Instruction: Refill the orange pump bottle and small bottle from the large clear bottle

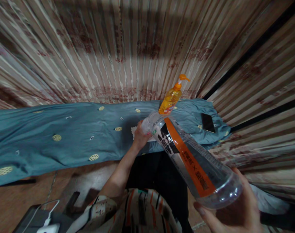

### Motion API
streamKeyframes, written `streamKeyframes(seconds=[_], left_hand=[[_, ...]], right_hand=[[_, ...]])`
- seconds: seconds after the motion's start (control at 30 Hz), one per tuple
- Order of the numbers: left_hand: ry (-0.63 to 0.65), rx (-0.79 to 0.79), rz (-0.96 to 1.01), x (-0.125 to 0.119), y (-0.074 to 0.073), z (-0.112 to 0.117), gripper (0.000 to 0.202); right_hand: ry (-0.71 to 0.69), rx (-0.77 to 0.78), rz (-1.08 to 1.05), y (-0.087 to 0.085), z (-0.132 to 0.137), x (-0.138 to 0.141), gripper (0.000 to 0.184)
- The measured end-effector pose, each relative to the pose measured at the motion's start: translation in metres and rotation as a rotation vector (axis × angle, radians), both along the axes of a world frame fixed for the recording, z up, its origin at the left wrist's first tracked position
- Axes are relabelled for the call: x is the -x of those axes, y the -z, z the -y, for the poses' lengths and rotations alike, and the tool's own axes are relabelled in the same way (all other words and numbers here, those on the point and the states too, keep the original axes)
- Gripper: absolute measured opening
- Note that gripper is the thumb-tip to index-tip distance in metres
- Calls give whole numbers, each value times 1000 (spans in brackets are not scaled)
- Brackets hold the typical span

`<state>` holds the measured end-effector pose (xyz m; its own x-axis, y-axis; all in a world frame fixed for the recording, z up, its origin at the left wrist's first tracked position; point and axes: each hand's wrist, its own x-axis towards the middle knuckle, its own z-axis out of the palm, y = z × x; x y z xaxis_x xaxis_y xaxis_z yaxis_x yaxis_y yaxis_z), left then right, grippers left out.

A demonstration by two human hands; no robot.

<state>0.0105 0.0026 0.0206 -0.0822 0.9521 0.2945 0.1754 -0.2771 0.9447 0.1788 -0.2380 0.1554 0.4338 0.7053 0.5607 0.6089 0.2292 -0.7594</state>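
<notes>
My right hand [246, 207] grips the base end of a large clear plastic bottle [186, 158] with an orange and black printed label. The bottle is tilted, its narrow end pointing up and left toward my left hand. My left hand [140, 137] is closed around a small clear plastic container [146, 125], whose exact kind is hard to make out. The bottle's narrow end meets or overlaps this container; whether they touch is unclear. Just beyond them stands a pump bottle [170, 101] of yellow-orange liquid with an orange pump head. A whitish piece [133, 132] shows partly behind my left hand.
A blue-green cloth with pineapple prints [72, 129] covers the long surface ahead. On its right end lies a black phone [208, 123]. Pleated curtains [128, 48] hang behind and to the right. At lower left, a white charger with a cable [48, 226] rests on a dark surface.
</notes>
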Motion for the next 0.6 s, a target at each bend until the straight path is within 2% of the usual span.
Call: streamKeyframes(seconds=[0.3, 0.6], left_hand=[[-2, 8, -5, 1, -3, 1, 58], [1, 21, 8, 1, -2, 1, 57]], right_hand=[[20, -20, 14, -3, -2, 3, 97], [16, -5, 26, 1, 1, 2, 98]])
